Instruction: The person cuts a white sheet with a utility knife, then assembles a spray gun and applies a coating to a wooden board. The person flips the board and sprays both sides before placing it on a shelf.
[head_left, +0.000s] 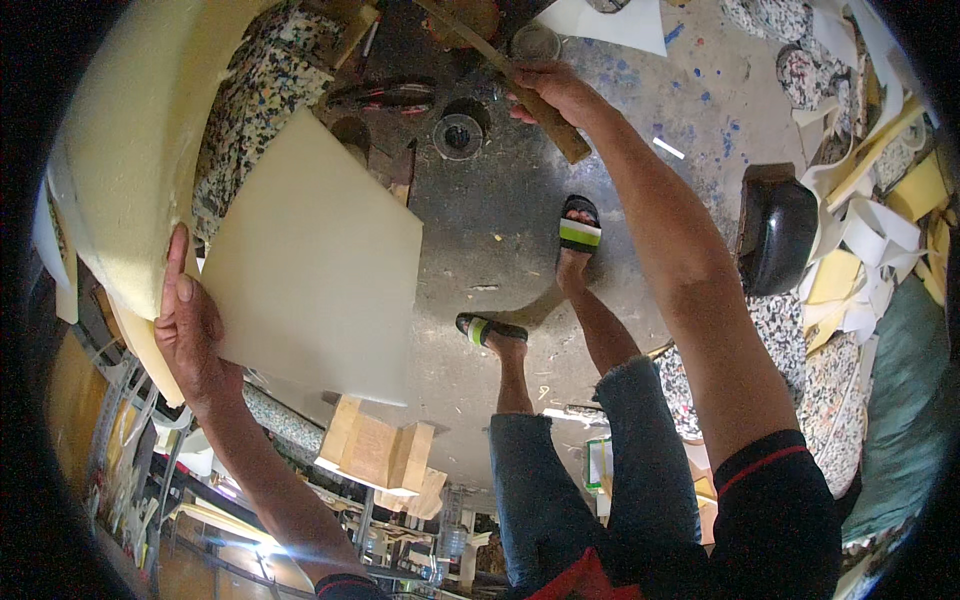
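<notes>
At the left, my left hand [188,320] grips the lower edge of a thick pale-yellow foam block [120,160], index finger extended along its side. My right hand [550,95] is closed round a long narrow tool [568,140], whose wider brown end looks wooden and whose thin strip reaches toward the top edge. A pale, flat, angular sheet [310,270] lies right of the left hand. A clear round container [460,137] sits on the floor left of the right hand, near some dark red-handled tools [385,95].
Speckled foam [250,120] lies behind the sheet. My feet in sandals stand on the stained floor [450,250]. At the right are a black rounded object [775,230], heaped foam offcuts [880,230] and a dark green bundle [895,400]. Wooden pieces [370,445] and shelving lie lower left.
</notes>
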